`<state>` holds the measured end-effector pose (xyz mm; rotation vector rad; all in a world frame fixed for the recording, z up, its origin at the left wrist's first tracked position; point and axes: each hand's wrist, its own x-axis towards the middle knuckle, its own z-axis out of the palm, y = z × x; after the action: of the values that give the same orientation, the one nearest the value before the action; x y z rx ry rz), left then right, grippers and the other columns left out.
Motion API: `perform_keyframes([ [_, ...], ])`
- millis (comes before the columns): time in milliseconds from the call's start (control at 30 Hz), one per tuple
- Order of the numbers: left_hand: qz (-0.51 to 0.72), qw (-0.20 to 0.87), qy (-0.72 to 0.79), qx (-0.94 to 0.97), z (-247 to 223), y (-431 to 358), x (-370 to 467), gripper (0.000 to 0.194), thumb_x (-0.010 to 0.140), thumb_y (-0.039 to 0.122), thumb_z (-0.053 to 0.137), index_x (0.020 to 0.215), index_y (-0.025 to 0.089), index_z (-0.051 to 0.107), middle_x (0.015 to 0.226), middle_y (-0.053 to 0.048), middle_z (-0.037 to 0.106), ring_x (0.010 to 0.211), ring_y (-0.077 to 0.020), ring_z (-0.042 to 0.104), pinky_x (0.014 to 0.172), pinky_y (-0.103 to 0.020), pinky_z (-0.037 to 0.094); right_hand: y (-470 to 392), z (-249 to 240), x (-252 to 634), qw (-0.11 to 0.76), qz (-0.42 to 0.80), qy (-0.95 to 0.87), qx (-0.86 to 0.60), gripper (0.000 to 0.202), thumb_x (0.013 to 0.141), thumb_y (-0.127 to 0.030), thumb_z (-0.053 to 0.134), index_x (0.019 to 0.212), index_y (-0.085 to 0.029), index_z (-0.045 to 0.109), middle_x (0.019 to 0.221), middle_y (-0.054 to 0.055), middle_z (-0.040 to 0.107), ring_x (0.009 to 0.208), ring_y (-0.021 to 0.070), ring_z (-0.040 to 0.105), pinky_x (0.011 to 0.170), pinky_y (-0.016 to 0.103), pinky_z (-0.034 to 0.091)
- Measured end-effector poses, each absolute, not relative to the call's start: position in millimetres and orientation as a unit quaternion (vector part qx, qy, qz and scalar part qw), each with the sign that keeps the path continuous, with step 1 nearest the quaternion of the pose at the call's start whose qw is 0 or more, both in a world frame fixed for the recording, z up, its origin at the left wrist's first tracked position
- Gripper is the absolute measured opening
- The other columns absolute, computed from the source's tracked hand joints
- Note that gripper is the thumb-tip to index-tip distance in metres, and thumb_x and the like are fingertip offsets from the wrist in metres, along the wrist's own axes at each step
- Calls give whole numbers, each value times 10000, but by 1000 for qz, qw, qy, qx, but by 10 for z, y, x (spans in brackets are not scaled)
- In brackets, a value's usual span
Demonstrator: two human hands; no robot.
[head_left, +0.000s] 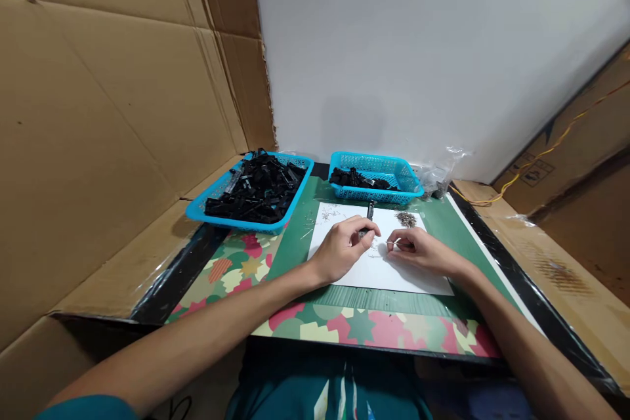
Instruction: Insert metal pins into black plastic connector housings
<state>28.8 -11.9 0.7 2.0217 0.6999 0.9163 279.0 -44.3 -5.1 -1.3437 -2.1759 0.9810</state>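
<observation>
My left hand point(344, 246) pinches a narrow black plastic piece point(371, 211) between thumb and fingers, its far end pointing up and away. To its right, my right hand point(423, 251) is closed on a thin tool point(394, 244) with a light tip and a dark body; its exact kind is too small to tell. The two hands face each other, a small gap apart, over a white sheet point(364, 277). Tiny metal bits point(331, 212) lie scattered on the sheet's far left. A small brown-grey heap of tiny parts point(406, 218) sits beyond my right hand.
A blue basket point(197, 210) heaped with black pieces stands at the left. Another blue basket point(371, 159), partly filled with black pieces, is at the back. Beside it lies a clear plastic bag point(438, 177). Cardboard walls point(113, 92) flank the table; a yellow cable point(541, 152) runs at the right.
</observation>
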Motion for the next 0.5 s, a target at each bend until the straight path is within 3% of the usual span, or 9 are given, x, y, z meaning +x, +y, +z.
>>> perform_keyframes([
  [233, 319, 393, 265, 821, -37, -86, 303, 247, 1006, 381, 595, 1079, 200, 745, 1001, -42, 675, 783, -156, 558, 727, -282, 429, -486, -31, 2680, 364, 361, -722, -465, 419, 951, -602, 687, 943, -184, 657, 647, -78, 257, 609, 127, 233, 572, 296, 181],
  [500, 310, 415, 253, 817, -42, -96, 341, 229, 1031, 362, 560, 983, 185, 697, 950, -27, 659, 873, -176, 581, 766, -283, 407, -519, -68, 2594, 395, 340, -715, -466, 390, 937, -577, 718, 924, -187, 713, 656, -71, 247, 609, 129, 223, 573, 303, 172],
])
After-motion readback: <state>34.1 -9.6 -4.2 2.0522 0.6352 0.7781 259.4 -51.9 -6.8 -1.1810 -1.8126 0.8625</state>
